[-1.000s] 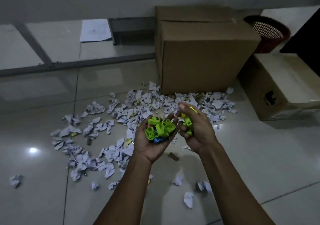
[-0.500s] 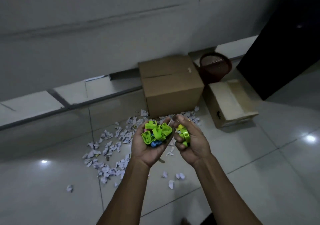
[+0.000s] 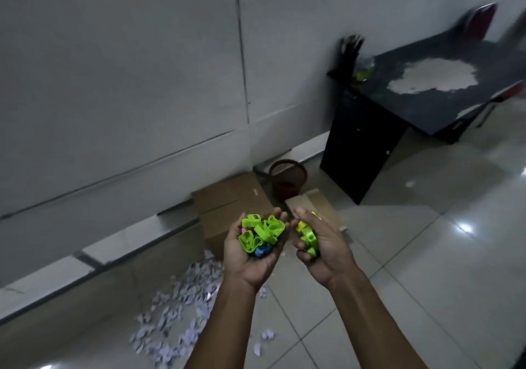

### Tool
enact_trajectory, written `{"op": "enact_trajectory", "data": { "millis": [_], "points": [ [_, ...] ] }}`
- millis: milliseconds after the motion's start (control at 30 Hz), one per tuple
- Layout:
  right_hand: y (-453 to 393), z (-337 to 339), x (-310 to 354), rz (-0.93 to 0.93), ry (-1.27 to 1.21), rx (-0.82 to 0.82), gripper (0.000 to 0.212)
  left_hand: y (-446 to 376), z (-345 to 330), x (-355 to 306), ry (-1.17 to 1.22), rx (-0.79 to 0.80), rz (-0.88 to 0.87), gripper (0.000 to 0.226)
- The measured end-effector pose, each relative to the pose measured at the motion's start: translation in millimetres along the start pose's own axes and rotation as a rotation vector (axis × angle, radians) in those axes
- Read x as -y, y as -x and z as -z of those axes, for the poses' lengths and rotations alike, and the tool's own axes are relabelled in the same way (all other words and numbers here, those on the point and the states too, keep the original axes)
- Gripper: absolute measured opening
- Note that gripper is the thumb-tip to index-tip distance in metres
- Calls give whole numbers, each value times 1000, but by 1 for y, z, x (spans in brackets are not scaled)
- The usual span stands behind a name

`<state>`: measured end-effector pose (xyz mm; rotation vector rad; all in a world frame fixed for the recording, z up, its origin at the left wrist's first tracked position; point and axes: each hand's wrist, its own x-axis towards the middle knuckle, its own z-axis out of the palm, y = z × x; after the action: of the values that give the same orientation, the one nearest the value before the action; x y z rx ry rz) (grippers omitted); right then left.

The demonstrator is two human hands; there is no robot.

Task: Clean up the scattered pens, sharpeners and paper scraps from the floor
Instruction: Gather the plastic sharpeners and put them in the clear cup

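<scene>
Green plastic sharpeners (image 3: 261,234) fill the cupped left hand (image 3: 254,250), its fingers curled around them. The right hand (image 3: 318,250) grips more yellow-green sharpeners (image 3: 308,237) above white paper scraps (image 3: 182,309) on the tiled floor (image 3: 427,283).

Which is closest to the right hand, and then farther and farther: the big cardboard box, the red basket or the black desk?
From the right hand:
1. Big cardboard box, just beyond the hand, to its left.
2. Red basket, behind the box, by the wall.
3. Black desk, farthest, up to the right.

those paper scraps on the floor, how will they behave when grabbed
The paper scraps look crumpled and small, so probably very light and soft, crushing easily under fingers. Being many loose pieces, they would likely scatter or slip out of a handful, so scooping may work better.
</scene>
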<state>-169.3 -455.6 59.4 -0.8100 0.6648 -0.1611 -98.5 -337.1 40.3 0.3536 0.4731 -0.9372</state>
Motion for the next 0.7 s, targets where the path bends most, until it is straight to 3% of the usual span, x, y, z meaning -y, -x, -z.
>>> {"op": "enact_trajectory", "data": {
  "millis": [433,700],
  "points": [
    [22,88,144,189,-86,-248,8,-73,-134,119,-90,32,194,53],
    [-34,137,233,264,-5,-351,10,-170,-208,169,-98,67,298,48]
  ]
}}
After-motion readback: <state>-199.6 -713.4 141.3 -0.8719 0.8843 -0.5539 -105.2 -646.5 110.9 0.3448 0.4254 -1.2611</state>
